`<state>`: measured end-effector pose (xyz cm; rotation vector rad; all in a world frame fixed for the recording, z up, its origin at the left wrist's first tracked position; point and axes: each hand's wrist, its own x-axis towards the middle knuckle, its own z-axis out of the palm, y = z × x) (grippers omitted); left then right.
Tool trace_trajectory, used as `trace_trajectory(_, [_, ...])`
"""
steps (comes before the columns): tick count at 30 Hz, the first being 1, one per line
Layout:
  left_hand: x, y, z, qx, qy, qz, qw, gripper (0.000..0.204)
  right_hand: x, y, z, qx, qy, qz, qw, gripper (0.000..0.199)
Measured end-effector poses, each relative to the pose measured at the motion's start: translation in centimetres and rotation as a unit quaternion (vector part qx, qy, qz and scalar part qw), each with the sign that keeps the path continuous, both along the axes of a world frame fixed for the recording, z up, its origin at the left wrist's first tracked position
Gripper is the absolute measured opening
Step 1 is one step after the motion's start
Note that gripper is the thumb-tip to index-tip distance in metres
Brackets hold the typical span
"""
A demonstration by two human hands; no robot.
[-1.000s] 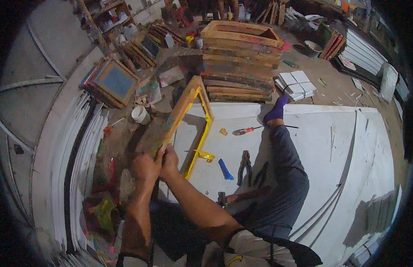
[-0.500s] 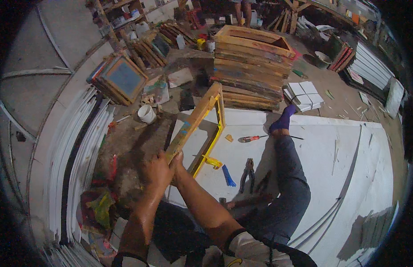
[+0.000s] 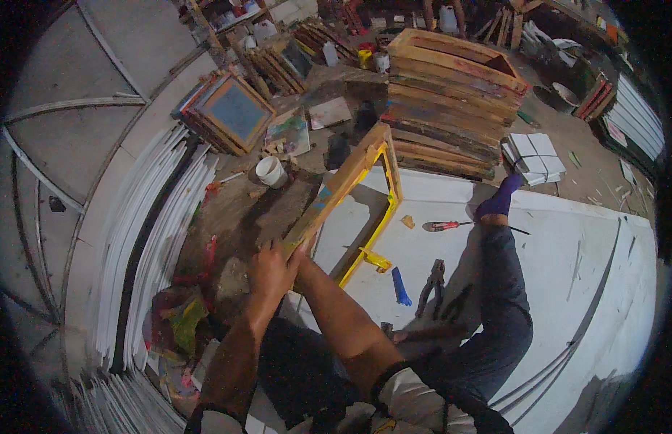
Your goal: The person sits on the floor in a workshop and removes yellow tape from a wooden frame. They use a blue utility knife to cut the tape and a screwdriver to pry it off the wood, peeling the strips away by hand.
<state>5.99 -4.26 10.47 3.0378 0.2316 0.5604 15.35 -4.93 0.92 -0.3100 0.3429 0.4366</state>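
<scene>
A wooden frame [image 3: 350,181] with yellow along its inner edge stands on its side, tilted, over the white sheet [image 3: 567,260]. My left hand [image 3: 272,271] is closed around its near end. Right beside it, my right hand [image 3: 299,266] grips the same end, its fingers partly hidden behind the wood. A yellow piece [image 3: 376,260] sticks out from the frame's lower bar. To the right of it lie a short blue piece [image 3: 402,286], pliers [image 3: 431,286] and a screwdriver [image 3: 444,226] with a red and clear handle. A small wood chip [image 3: 407,221] rests nearby.
Stacked wooden frames [image 3: 451,108] rise beyond the sheet, with a tied white bundle [image 3: 535,157] beside them. On the left are a white bucket [image 3: 271,172], leaning framed screens [image 3: 234,112] and long white sheets [image 3: 144,239]. My outstretched leg [image 3: 506,282] crosses the white sheet.
The whole view has shifted, so the surroundings appear farther right. Both hands keep their hold on the frame's near end, and the tools lie where they were.
</scene>
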Motion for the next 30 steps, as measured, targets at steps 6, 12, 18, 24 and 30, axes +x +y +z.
trace_trajectory(6, [0.1,1.0,-0.3,-0.138,-0.008,0.041,0.99,0.061,-1.0,-1.1,0.0,-0.069,-0.016,-0.02,0.997,0.035])
trace_trajectory(12, [1.3,1.3,1.3,-0.523,0.22,0.093,0.818,0.059,-1.7,-6.2,-2.3,-0.31,-0.114,-0.001,0.944,0.038])
trace_trajectory(18, [1.0,-1.2,2.7,-0.658,0.305,0.018,0.688,0.058,-4.1,-11.8,0.3,-0.2,-0.048,-0.161,0.965,0.041])
trace_trajectory(24, [3.6,-2.3,-7.9,-0.722,0.365,-0.075,0.583,0.053,-6.2,-16.2,3.3,-0.465,-0.187,-0.117,0.857,0.06])
trace_trajectory(30, [2.9,-5.0,-7.9,-0.753,0.283,-0.114,0.583,0.037,-7.0,-19.2,5.2,-0.479,-0.226,-0.056,0.846,0.063])
